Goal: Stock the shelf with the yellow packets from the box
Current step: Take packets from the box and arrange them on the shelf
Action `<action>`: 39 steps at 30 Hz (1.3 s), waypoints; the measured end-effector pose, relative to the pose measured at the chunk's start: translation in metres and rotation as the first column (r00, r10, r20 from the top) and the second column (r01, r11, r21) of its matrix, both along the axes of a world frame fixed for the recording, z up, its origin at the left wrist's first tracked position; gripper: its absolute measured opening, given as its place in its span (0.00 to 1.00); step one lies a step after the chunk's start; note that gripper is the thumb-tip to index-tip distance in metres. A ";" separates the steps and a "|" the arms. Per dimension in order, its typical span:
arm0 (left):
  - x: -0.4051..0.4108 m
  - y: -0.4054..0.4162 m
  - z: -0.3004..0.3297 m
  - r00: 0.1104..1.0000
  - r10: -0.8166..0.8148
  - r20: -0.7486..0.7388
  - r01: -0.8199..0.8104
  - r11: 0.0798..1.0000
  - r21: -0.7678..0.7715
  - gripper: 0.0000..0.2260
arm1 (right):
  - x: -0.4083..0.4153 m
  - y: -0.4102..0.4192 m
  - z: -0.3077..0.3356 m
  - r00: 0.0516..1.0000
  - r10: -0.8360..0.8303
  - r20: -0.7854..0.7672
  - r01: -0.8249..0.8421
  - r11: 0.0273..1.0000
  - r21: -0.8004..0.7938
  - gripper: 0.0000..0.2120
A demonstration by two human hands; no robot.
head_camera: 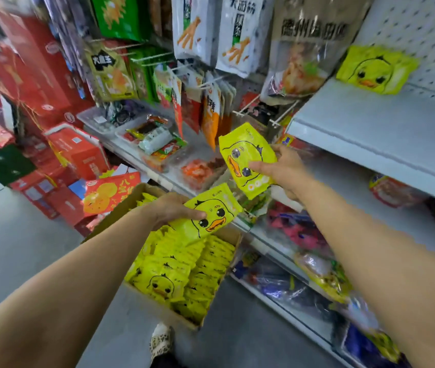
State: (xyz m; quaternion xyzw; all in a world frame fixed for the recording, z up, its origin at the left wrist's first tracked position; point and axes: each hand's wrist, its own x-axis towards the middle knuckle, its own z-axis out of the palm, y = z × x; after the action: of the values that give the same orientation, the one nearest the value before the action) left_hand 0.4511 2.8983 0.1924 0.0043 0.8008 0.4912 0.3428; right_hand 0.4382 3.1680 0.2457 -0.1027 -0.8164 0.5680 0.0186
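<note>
A cardboard box (pixel 131 201) stands on the floor below me, packed with several yellow duck-face packets (pixel 174 274). My left hand (pixel 174 208) grips one yellow packet (pixel 208 216) just above the box. My right hand (pixel 282 168) holds a second yellow packet (pixel 245 160) higher up, in front of the shelves, thumb across its face. One more yellow packet (pixel 375 70) leans against the pegboard at the back of the white upper shelf (pixel 370 123) on the right.
Snack bags hang on pegs (pixel 211 33) above a lower shelf with clear tubs (pixel 158 144). Red gift boxes (pixel 73 152) are stacked on the floor at left. Lower shelves at right hold mixed bags (pixel 317 274). My shoe (pixel 160 341) is on the grey floor.
</note>
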 end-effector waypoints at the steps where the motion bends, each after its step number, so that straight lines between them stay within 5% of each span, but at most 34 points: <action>1: 0.006 0.013 0.012 0.999 -0.001 -0.038 0.001 1.000 0.006 0.15 | 0.009 0.014 0.013 1.000 0.005 -0.018 -0.005 1.000 -0.009 0.24; 5: 0.020 0.060 0.054 0.988 0.002 -0.153 -0.004 1.000 -0.010 0.18 | 0.044 0.062 0.064 0.995 -0.031 -0.094 0.027 0.999 -0.048 0.14; 14: 0.007 0.134 0.138 0.906 -0.191 -0.378 0.159 0.981 -0.113 0.17 | 0.087 0.148 0.134 0.966 -0.161 -0.203 0.133 0.980 -0.146 0.24; 22: -0.045 0.214 0.176 0.784 -0.378 -0.492 0.315 0.926 -0.209 0.13 | 0.087 0.214 0.164 0.921 -0.266 -0.285 0.239 0.963 -0.126 0.14; 39: -0.242 0.371 0.206 0.467 -0.746 -0.475 0.478 0.665 -0.574 0.28 | -0.010 0.315 0.179 0.848 -0.463 -0.258 0.489 0.871 0.044 0.12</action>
State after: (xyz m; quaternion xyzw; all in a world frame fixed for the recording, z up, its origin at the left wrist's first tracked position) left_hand 0.2091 3.2693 0.3986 0.4124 0.8833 0.1370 0.1757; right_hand 0.4278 3.4831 0.4252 -0.2317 -0.7864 0.5089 0.2625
